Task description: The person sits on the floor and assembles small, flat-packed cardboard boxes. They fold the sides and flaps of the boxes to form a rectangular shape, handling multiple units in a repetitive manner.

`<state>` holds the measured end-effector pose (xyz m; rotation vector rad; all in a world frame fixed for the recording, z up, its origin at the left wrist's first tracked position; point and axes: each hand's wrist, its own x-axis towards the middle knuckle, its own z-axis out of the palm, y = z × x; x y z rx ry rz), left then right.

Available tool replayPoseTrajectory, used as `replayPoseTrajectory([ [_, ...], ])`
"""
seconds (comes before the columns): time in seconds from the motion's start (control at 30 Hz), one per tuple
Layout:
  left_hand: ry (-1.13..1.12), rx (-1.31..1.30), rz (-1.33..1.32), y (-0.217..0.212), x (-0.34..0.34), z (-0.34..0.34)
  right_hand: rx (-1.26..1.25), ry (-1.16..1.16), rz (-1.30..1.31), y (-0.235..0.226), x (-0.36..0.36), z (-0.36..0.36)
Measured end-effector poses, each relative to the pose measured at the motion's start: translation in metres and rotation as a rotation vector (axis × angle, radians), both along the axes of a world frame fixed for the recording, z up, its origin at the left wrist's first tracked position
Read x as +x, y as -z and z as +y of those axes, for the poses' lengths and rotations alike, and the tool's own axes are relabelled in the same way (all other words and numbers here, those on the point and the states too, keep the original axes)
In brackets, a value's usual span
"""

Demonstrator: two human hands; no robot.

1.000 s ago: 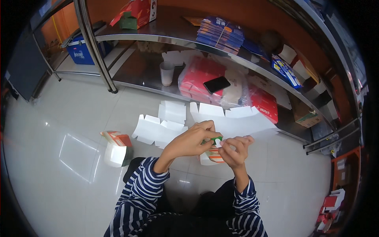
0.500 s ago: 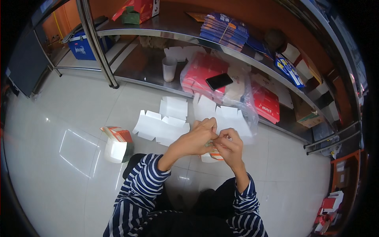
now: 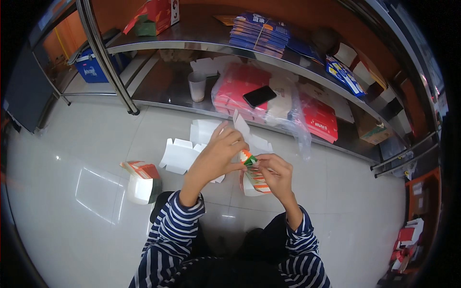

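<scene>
1. Left hand (image 3: 215, 154): thumb and fingers drawn close on the near end of a printed carton piece; back of the hand turned upward.
2. Right hand (image 3: 277, 174): fingertips pinched on the same piece, just beside the left thumb.
3. Printed carton piece (image 3: 248, 158), green, orange and white: between the two hands, touching the fingertips of both.
4. Printed panel (image 3: 254, 185), orange and cream: directly below the meeting fingertips, left of the right hand; whether it joins the held piece cannot be told.
5. White sheet (image 3: 257, 142), with flaps: just beyond the fingers of both hands.
6. White blanks (image 3: 178, 154), flat on the floor (image 3: 103, 139): left of the left hand, partly behind it.
7. Folded carton (image 3: 143, 186), orange, white and dark green: on the floor, well apart, to the left of the left hand and nearer the body.
8. Phone (image 3: 260, 96), black: beyond both hands, lying on a plastic-wrapped red stack (image 3: 240, 86) on the lower shelf.
9. Cup (image 3: 197, 86), pale, upright: on the same shelf, beyond the left hand.
</scene>
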<state>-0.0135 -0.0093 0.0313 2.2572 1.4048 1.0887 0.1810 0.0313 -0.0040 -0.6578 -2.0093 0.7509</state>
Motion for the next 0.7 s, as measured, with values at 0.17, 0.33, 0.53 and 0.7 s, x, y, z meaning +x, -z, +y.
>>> replayPoseTrajectory([
  [0.17, 0.092, -0.103, -0.105, 0.009, -0.003, 0.001, -0.04, -0.013, 0.042, 0.001, -0.003, 0.001],
  [0.33, 0.191, -0.039, -0.159, 0.006, 0.0, 0.002, -0.216, 0.021, 0.042, 0.005, 0.0, 0.003],
  [0.53, 0.2, -0.019, -0.179, 0.009, 0.004, 0.003, -0.463, -0.058, 0.043, 0.0, 0.001, 0.008],
  [0.7, 0.009, 0.055, -0.196, 0.011, -0.033, 0.005, 0.324, 0.213, -0.267, -0.017, 0.007, 0.02],
])
